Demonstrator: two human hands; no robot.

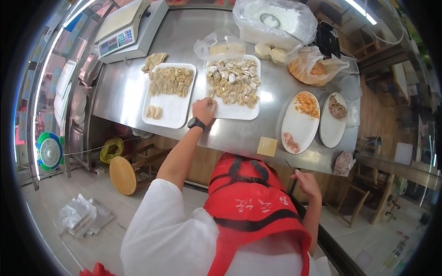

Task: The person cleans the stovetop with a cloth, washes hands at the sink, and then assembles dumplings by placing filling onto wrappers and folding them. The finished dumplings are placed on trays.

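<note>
My left hand [205,109] is at the left edge of the right-hand white tray [234,115], its fingertips closed on a small wrapped dumpling [213,102]. Rows of folded wontons [233,81] fill much of that tray. Another white tray [167,118] on the left holds more wontons [171,81] and a few smooth dumplings [154,112]. In my right hand [306,183], near the table's front edge, is a thin stick-like tool [289,165]. A square dough wrapper [267,146] lies near that edge. Two oval plates hold orange filling [306,105], pink minced meat [291,143] and darker filling [337,107].
A digital scale [117,41] stands at the back left, and a plastic-lined flour container [272,22] at the back. A bagged bowl [308,69] of orange filling and a bag of meat [343,163] are on the right. A wooden stool [123,175] is below left.
</note>
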